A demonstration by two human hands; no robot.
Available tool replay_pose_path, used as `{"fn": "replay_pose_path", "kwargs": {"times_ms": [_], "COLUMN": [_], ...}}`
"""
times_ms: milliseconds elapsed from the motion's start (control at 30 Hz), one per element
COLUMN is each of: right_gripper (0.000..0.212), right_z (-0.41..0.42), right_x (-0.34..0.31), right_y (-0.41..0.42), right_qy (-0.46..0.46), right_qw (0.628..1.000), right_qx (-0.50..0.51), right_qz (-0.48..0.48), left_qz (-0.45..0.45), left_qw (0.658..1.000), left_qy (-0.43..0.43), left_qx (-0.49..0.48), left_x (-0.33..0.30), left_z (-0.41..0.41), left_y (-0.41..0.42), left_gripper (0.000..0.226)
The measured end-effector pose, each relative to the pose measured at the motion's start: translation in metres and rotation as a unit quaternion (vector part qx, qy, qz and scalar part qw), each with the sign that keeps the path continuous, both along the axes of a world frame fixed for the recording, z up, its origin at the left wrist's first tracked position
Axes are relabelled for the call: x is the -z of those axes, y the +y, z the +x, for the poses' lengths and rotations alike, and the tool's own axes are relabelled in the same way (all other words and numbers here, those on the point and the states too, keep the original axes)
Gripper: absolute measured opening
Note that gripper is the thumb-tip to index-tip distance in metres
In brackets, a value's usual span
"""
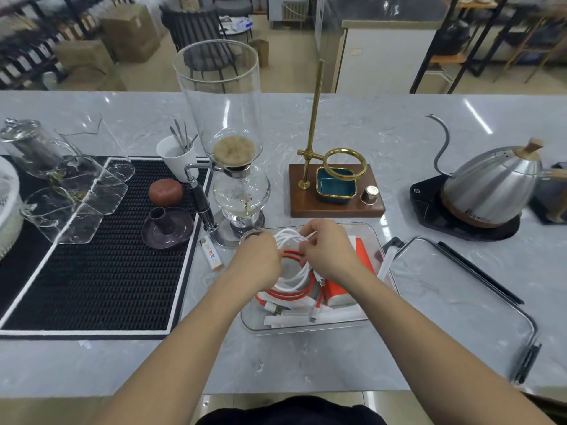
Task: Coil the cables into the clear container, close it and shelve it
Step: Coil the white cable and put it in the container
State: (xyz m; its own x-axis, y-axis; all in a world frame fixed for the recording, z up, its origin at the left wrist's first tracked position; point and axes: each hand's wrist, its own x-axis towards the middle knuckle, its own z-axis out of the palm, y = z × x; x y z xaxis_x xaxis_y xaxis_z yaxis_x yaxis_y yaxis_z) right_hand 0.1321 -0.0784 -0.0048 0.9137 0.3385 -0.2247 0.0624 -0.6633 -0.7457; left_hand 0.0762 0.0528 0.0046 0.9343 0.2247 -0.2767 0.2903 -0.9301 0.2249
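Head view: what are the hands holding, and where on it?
Both the left hand and right hand hold the white cable at its coiled loops, above the clear container.

Both hands meet over the container (310, 328), which sits on the surface (399, 142); the left hand (256, 260) and right hand (329, 251) each pinch the cable coil (290, 237), and this grip is the centre. Below the grip, 2 cable loops (287, 291) lie in the container. Right of it lies the lid (466, 305), beyond that the kettle (494, 191). Behind stand the siphon brewer (233, 167) and dripper stand (336, 191). Left lies the mat (101, 271).
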Motion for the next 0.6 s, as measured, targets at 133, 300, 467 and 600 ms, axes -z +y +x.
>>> {"fn": "replay_pose_path", "kwargs": {"times_ms": [133,300,467,600], "right_gripper": [0.013,0.011,0.028,0.017], "right_z": [0.005,0.001,-0.001,-0.002], "right_x": [0.008,0.009,0.012,0.012], "right_y": [0.009,0.020,0.024,0.029], "right_qy": [0.003,-0.013,-0.038,-0.076], "right_qw": [0.999,0.992,0.978,0.961], "right_qx": [-0.006,-0.032,-0.072,-0.113], "right_qz": [-0.043,-0.117,-0.191,-0.242], "left_qz": [0.092,0.145,0.158,0.177], "left_qw": [0.992,0.981,0.977,0.974], "left_qy": [0.054,0.091,0.102,0.090], "left_qx": [0.067,0.093,0.103,0.112], "left_x": [-0.006,-0.006,-0.001,0.004], "left_z": [0.010,0.021,0.026,0.027], "left_y": [-0.003,-0.013,-0.014,-0.011], "left_gripper": [0.008,0.025,0.029,0.029]}}
